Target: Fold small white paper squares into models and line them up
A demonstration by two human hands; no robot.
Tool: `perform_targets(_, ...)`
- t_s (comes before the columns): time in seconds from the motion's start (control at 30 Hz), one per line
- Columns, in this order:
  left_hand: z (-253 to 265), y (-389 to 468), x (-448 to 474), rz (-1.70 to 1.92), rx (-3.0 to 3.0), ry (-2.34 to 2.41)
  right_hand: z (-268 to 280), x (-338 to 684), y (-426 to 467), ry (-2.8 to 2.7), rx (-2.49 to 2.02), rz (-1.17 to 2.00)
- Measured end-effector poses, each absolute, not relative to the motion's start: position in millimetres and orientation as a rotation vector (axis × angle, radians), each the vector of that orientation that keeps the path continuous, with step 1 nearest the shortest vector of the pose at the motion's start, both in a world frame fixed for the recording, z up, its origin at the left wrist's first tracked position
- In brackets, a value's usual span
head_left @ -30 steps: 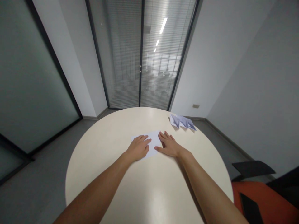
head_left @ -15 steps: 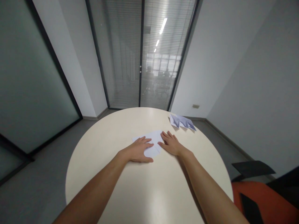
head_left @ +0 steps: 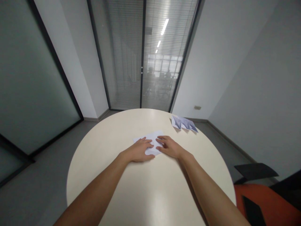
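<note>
Both arms (head_left: 96,191) cross the near edge of the round table (head_left: 150,201), which seems to bear part of their weight, and a red chair (head_left: 270,201) with black armrests (head_left: 256,170) stands beside its near right edge. The left hand (head_left: 142,150) lies palm down with the fingers apart and the thumb stretched well away toward the near edge, a wide spread that probably serves to pin the paper so that it does not slide. The right hand (head_left: 171,147) is loosely spread too, its fingers a little bent and its thumb parted from them; the fingertips reach onto the paper, likely for finer work than the flat left palm can do, though whether they press or merely rest I cannot tell. That white sheet (head_left: 155,135) lies flat beneath and between the hands, around the table's middle and somewhat toward the far edge, a spot that both arms reach evenly. Beyond it, the folded papers (head_left: 184,123) lie by the far right edge, perhaps put there to be out of the hands' way; their raised folds hold them partly off the surface. Past the far edge come a socket (head_left: 197,107) low on the wall and a glass partition (head_left: 127,69) with blinds, dim behind the table
</note>
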State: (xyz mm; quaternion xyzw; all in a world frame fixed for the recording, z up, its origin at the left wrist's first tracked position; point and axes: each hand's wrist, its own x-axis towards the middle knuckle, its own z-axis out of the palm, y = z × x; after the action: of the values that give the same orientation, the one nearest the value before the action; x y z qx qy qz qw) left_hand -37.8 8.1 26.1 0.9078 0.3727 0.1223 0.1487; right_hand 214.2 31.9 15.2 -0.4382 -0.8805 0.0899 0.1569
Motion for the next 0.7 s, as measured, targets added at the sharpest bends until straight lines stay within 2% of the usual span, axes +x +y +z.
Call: perform_targets(0.7,42.7,8.7,-42.6,0.474,2.501,1.171,4.4,226.5,42.5,-2.44,-1.374,0.138)
